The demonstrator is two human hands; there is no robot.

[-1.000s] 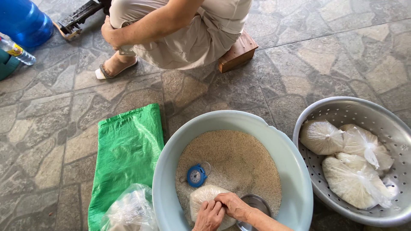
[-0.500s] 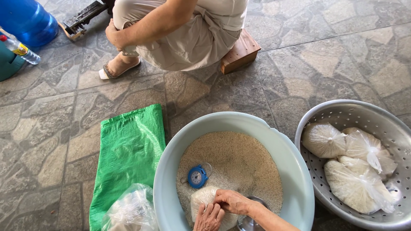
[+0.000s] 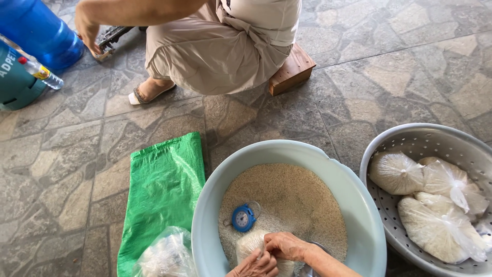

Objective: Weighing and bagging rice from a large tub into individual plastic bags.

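Note:
A pale blue basin (image 3: 359, 205) full of rice grain (image 3: 292, 200) fills the lower middle. At its near edge a clear plastic bag of rice (image 3: 247, 245) stands in the grain. My left hand (image 3: 256, 265) and my right hand (image 3: 286, 246) both grip the top of that bag, fingers closed on the plastic. A small blue round scale (image 3: 243, 218) lies on the rice just beyond the bag. A metal bowl (image 3: 307, 271) is mostly hidden under my right forearm.
A perforated metal colander (image 3: 410, 141) at the right holds several tied bags of rice (image 3: 394, 172). A green sack (image 3: 164, 190) and a clear plastic bag (image 3: 164, 254) lie left of the basin. Another person crouches on a wooden block (image 3: 293, 69); a blue water jug (image 3: 36, 31) stands at far left.
The view shifted, so everything sits lower and to the right. The crouching person's arm has reached out to the left. My hands stay on the bag top, now lower in frame.

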